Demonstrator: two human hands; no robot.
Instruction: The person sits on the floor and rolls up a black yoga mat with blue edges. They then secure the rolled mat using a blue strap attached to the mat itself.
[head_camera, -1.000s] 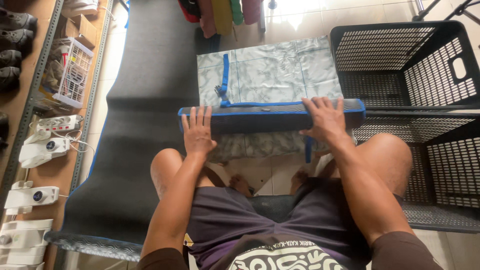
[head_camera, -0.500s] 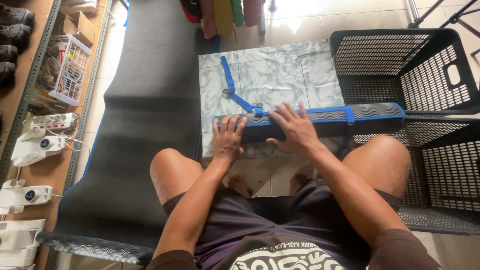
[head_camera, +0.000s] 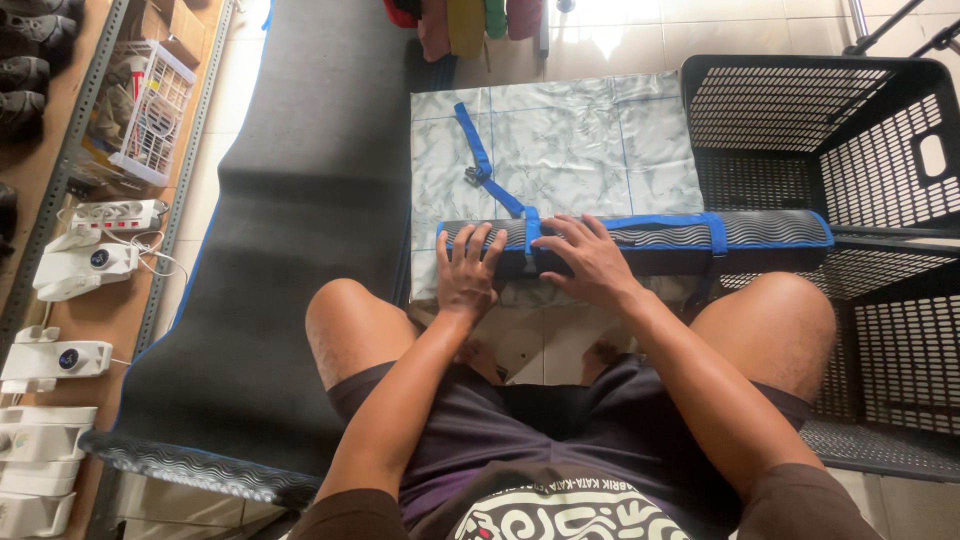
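Rolled mat (head_camera: 640, 243) has shifted right since a second ago — its far end now sits against the black crate (head_camera: 880, 180), on the marbled sheet (head_camera: 560, 140) in front of the knees. Left hand (head_camera: 467, 272) and right hand (head_camera: 590, 262) have closed in near the blue strap (head_camera: 490, 175) — each grip flat, fingers spread, pressing the roll rather than clasping it, so rolling looks finished.

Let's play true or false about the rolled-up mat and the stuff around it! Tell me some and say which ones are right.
1. Both hands rest on the rolled mat. True: left hand, right hand.
2. The mat's edging is red. False: it is blue.
3. A black basket stands to the right. True.
4. The rolled mat lies inside the basket. False: it lies across the marbled sheet, its end at the basket.
5. The blue strap trails over the sheet. True.
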